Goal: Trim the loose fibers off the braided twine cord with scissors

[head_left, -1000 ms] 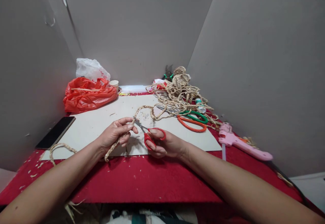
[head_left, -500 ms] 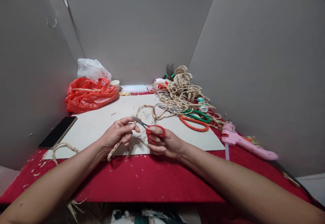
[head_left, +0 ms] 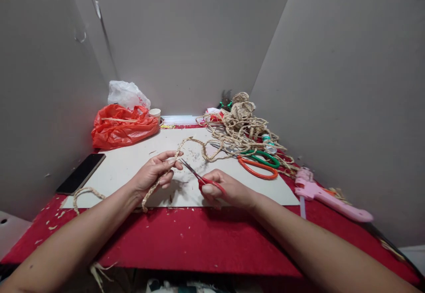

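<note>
Pinched between the fingers of my left hand [head_left: 158, 173] is a braided straw rope [head_left: 152, 195]. One part of it hangs below the palm, and another arcs up and right over the white board [head_left: 126, 169] toward the rope pile. My right hand [head_left: 229, 190] is closed round the red handles of small scissors [head_left: 191, 169]. Their blades point up and left, with the tips just right of my left fingertips. Whether the blades touch the rope I cannot tell.
A tangled rope pile [head_left: 242, 120] lies back right, beside larger scissors with green and orange handles [head_left: 258, 169]. Further right rests a pink glue gun [head_left: 332, 198]. On the left are a phone [head_left: 81, 173], a red plastic bag [head_left: 124, 127] and a paper cup [head_left: 155, 113].
My right hand has moved right and slightly down, turning the scissors and drawing their tips back from my left fingers. My left hand still pinches the rope. The whole view has shifted slightly.
</note>
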{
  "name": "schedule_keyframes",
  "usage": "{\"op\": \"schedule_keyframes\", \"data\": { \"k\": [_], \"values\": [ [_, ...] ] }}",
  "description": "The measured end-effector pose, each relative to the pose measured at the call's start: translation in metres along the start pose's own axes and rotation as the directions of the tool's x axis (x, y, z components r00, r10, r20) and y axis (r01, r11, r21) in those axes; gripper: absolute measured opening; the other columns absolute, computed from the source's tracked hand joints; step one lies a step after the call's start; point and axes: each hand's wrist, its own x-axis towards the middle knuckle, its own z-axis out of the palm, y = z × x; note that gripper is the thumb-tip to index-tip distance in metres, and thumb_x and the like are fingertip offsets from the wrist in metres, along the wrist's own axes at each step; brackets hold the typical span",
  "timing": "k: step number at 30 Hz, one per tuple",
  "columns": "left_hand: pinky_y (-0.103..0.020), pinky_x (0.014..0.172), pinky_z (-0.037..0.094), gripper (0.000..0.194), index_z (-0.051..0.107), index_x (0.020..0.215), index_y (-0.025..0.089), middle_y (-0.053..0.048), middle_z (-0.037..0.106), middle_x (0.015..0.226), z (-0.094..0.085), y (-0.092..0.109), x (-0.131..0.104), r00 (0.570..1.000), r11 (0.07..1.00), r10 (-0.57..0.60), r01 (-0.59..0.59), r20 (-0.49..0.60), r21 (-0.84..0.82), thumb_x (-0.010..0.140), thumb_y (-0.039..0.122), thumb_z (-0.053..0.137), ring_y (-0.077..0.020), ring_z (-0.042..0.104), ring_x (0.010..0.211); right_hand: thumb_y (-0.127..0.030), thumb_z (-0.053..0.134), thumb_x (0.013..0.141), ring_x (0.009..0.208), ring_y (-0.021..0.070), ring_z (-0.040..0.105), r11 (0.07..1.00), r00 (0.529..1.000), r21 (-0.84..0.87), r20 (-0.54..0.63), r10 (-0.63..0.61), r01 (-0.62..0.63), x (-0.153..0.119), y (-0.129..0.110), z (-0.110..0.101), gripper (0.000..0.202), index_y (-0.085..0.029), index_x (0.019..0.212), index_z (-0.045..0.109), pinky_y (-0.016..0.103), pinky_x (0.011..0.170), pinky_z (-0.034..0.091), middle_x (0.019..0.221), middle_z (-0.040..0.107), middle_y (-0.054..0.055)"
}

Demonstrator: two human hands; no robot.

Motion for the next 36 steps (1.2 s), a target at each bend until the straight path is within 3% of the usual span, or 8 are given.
{"op": "schedule_keyframes", "data": {
  "k": [7,14,19,28,36],
  "values": [
    [-0.013,0.032,0.031,0.029,0.059,0.103,0.018,0.002,0.064,0.077,0.0,0.001,0.0,1.0,0.999,0.005,-0.004,0.007,-0.032,0.076,0.021,0.071,0.001,0.036,0.033,-0.049,0.068,0.073,0.05,0.0059,0.024,0.897,0.96,-0.443,-0.251,-0.122,-0.002,0.004,-0.002,0.006,0.049,-0.019,0.052,0.034,0.021,0.045,0.02,0.051,0.026,-0.007],
    [-0.015,0.032,0.03,0.031,0.059,0.101,0.018,0.002,0.065,0.076,0.001,-0.003,0.0,1.0,0.999,-0.008,0.008,0.005,-0.043,0.074,0.021,0.073,0.0006,0.035,0.032,-0.039,0.058,0.082,0.048,0.0075,0.029,0.719,0.937,-0.693,-0.224,-0.268,0.039,0.006,0.01,0.002,0.037,-0.019,0.056,0.041,0.022,0.047,0.023,0.05,0.035,-0.006],
    [-0.015,0.033,0.031,0.034,0.059,0.103,0.017,0.001,0.065,0.077,0.0,-0.009,0.0,1.0,0.999,-0.022,0.022,0.008,-0.043,0.073,0.023,0.074,0.0005,0.036,0.033,-0.04,0.055,0.082,0.048,0.0082,0.031,0.469,0.9,-0.883,-0.231,-0.369,-0.035,0.006,0.008,0.002,0.034,-0.019,0.058,0.044,0.023,0.05,0.023,0.05,0.038,-0.005],
    [-0.016,0.034,0.032,0.036,0.057,0.098,0.016,-0.001,0.069,0.078,0.005,-0.014,0.0,0.999,0.999,-0.011,0.013,-0.046,0.03,0.07,0.026,0.077,-0.001,0.039,0.033,-0.042,0.052,0.082,0.057,0.017,0.055,-0.062,0.88,-0.955,-0.24,-0.41,-0.289,0.003,-0.009,0.011,0.029,-0.016,0.075,0.063,0.028,0.054,0.021,0.065,0.067,0.009],
    [-0.018,0.038,0.037,0.031,0.057,0.091,0.015,-0.003,0.073,0.078,0.008,-0.018,-0.001,0.989,0.984,0.058,-0.034,-0.135,0.177,0.07,0.031,0.075,-0.003,0.043,0.034,-0.048,0.05,0.084,0.062,0.0216,0.06,-0.169,0.889,-0.934,-0.229,-0.397,-0.316,-0.001,-0.012,0.009,0.038,-0.014,0.083,0.067,0.031,0.057,0.023,0.069,0.069,0.013]
  ]
}}
